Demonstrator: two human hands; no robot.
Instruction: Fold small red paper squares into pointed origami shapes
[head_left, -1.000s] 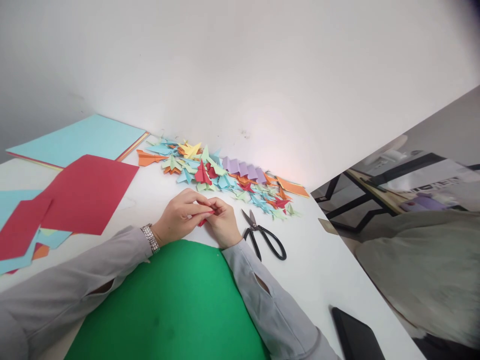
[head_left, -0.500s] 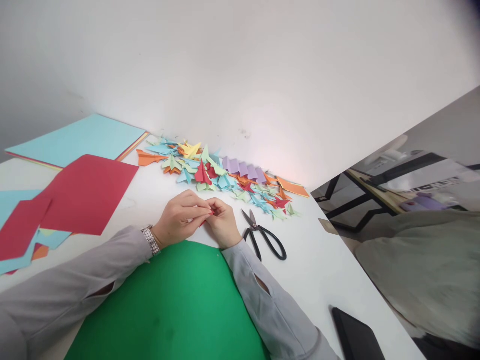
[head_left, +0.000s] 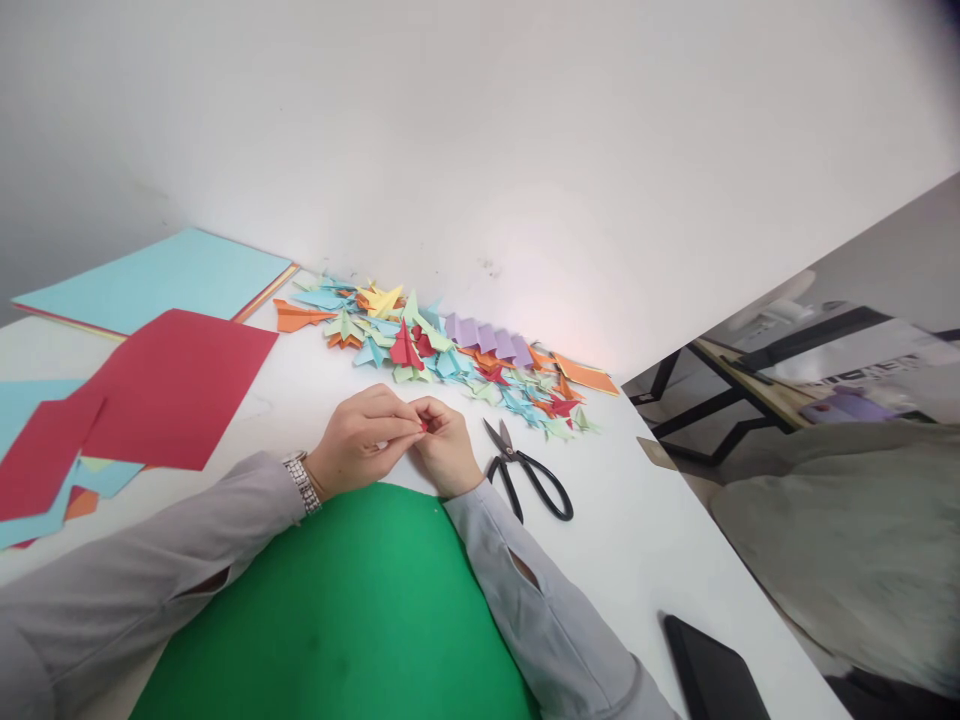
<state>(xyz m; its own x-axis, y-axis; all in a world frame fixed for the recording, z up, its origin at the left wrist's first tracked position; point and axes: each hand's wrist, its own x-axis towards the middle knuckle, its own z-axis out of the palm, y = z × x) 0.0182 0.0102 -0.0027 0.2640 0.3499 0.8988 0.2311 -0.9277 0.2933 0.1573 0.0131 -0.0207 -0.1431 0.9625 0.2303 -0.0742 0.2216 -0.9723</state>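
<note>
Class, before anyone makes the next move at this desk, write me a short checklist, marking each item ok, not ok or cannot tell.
1. Both hands at the work: ok. Left hand and right hand meet at the small red paper.
2. Folds on that paper correct: cannot tell; fingers hide most of it.
3. Scissors closed: not ok; the blades stand apart.
4. Scissors free of the right sleeve: cannot tell; one handle lies right beside it.
5. Folded paper pieces apart from the hands: ok; they lie beyond them, near the wall.
</note>
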